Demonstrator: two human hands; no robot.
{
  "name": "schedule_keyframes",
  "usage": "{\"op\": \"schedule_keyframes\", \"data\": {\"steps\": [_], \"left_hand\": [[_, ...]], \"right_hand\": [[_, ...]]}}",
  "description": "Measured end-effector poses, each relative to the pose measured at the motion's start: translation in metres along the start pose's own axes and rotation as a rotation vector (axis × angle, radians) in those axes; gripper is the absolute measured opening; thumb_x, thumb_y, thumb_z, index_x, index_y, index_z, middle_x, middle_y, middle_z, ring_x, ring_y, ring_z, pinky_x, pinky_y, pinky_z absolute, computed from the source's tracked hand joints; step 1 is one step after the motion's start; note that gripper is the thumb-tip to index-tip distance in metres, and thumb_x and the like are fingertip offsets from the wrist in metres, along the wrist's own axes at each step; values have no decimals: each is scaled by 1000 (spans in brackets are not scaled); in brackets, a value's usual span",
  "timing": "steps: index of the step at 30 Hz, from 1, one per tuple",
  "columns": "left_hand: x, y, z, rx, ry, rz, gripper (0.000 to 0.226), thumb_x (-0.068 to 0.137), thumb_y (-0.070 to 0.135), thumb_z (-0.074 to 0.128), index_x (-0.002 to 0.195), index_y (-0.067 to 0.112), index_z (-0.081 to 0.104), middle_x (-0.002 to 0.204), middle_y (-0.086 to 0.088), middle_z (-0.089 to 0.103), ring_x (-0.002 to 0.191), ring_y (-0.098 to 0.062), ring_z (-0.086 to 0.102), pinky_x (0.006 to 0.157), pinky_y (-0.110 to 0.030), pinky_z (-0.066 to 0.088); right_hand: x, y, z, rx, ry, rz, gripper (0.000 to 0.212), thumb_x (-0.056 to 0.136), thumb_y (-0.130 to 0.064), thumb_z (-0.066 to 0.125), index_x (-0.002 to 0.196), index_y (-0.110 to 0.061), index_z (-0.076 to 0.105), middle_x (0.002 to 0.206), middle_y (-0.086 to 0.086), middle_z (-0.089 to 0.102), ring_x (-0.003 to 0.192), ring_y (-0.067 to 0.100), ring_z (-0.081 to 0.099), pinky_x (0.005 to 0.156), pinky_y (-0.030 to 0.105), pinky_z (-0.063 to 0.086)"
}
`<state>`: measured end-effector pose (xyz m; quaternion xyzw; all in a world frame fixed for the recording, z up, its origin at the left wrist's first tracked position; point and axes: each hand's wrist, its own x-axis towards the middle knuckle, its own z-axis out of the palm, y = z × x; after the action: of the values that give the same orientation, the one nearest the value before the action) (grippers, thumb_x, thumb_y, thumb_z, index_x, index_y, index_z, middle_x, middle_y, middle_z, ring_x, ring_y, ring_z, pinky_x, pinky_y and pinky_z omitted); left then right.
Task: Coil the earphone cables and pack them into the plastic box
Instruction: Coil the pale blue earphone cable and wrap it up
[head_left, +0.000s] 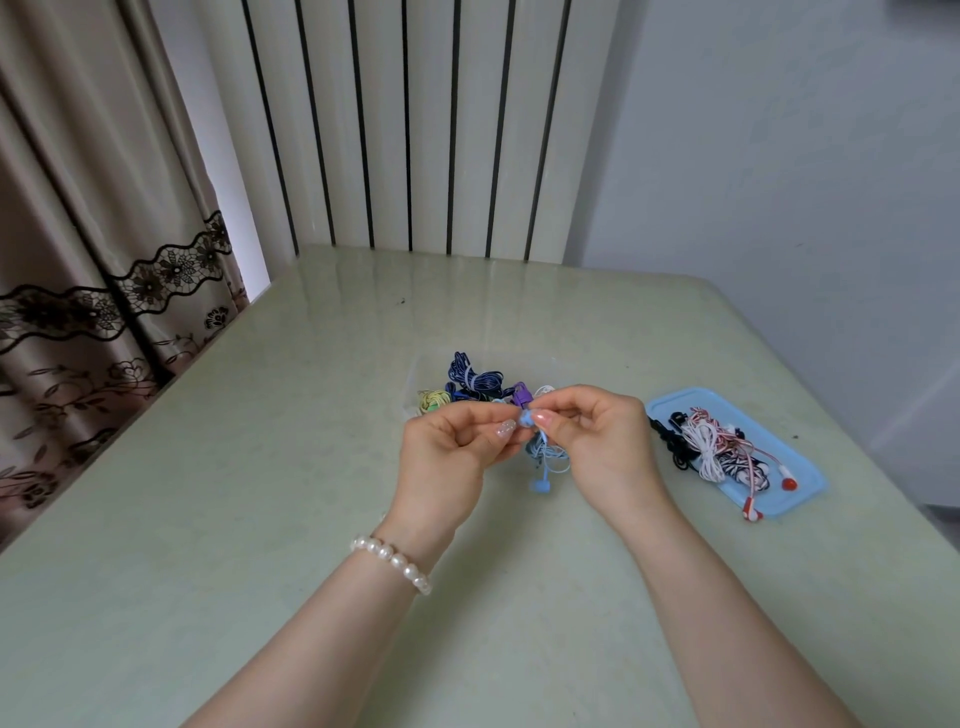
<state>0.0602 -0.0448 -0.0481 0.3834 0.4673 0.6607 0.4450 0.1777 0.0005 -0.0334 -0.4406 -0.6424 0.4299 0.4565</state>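
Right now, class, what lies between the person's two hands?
In the head view, a light blue earphone, pinched by the left hand and right hand; its cable dangles below.

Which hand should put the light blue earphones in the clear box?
Probably the left hand. The clear box sits behind it, on that side. The right hand, also pinching the light blue earphones, is nearer the blue lid.

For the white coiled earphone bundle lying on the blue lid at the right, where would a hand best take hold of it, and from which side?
Probably at the waist of the white coiled bundle, where turns of cable cinch the loops together, pinched from above. It lies flat on the blue lid, and black and red-white earphones crowd its sides, so a side approach would likely snag them. The right hand is nearer.
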Motion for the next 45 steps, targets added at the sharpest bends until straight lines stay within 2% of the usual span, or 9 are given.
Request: {"op": "schedule_keyframes", "data": {"steps": [3,7,12,17,22,27,33,39,45], "left_hand": [[0,-1,-1,1,0,-7,21,84,-12,54,82,4,67,68,-3,72,70,-14,70,69,-20,56],[1,-3,-1,35,-13,-21,16,84,-11,55,88,-2,67,68,-2,72,67,-12,70,67,-18,55],[1,-5,2,41,8,-31,18,83,-12,55,86,0,68,70,-3,72,70,-12,70,69,-19,55],[0,-5,3,11,54,-29,19,82,-13,55,85,1,68,69,-4,72,70,-14,70,71,-22,57],[-4,-2,7,5,54,-9,21,82,-14,55,84,2,69,69,-2,73,71,-15,70,74,-24,57],[-3,1,6,-11,47,-15,20,84,-11,55,88,2,68,74,-4,73,74,-15,71,72,-21,56],[-6,2,10,-35,67,-7,25,83,-13,54,84,7,69,68,2,72,70,-9,70,70,-18,56],[-4,-1,5,-103,112,-40,18,78,-10,61,87,3,70,76,-6,73,74,-18,71,74,-25,57],[-1,0,1,-192,94,-72,18,76,-11,61,83,3,70,77,-10,73,73,-20,70,74,-25,57]], "right_hand": [[0,-2,-2,23,-48,27,30,81,2,62,65,-23,64,60,-7,66,57,12,57,41,13,44],[1,-1,-6,3,-109,20,30,79,6,63,65,-19,65,51,-13,64,52,-2,57,54,11,46],[-2,2,0,-103,-4,-22,34,81,-1,63,63,-30,62,72,7,69,65,18,62,49,16,47],[-2,3,3,-137,45,-40,35,80,-1,64,62,-31,61,68,-3,67,69,21,64,71,28,51],[-3,6,3,-91,113,-15,34,82,-2,63,64,-31,60,67,-4,65,64,17,59,62,24,48],[-6,7,5,13,123,-65,31,81,1,63,70,-28,63,72,-3,67,69,17,63,70,27,52],[-10,4,10,83,125,-102,33,82,3,61,70,-28,63,77,4,67,66,12,60,47,12,46],[-8,6,9,152,76,-27,24,82,2,61,74,-20,65,66,-11,69,64,5,62,63,14,50],[-8,5,7,266,17,17,19,83,5,58,79,-11,67,75,2,70,66,10,65,63,17,50]]}}
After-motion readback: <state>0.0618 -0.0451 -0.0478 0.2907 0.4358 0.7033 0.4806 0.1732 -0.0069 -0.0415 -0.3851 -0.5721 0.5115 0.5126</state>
